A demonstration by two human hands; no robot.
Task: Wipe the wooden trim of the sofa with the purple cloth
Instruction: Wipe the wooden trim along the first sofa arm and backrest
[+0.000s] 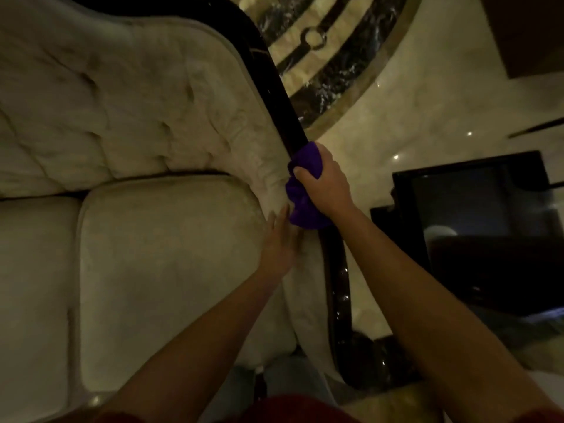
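A cream tufted sofa (146, 123) fills the left of the view. Its dark glossy wooden trim (271, 74) curves along the top of the back and down the arm toward me. My right hand (325, 181) is closed over the bunched purple cloth (303, 206), pressing it onto the trim at the bend of the arm. The cloth wraps over the wood, hiding that stretch of trim. My left hand (279, 236) lies flat with fingers extended against the cream padding of the arm, just left of the cloth, holding nothing.
A dark low table (476, 227) with a glossy top stands to the right of the sofa arm. The polished marble floor (396, 111) has a curved dark inlay band (329, 50) behind the sofa. The seat cushion (164, 270) lies below my left arm.
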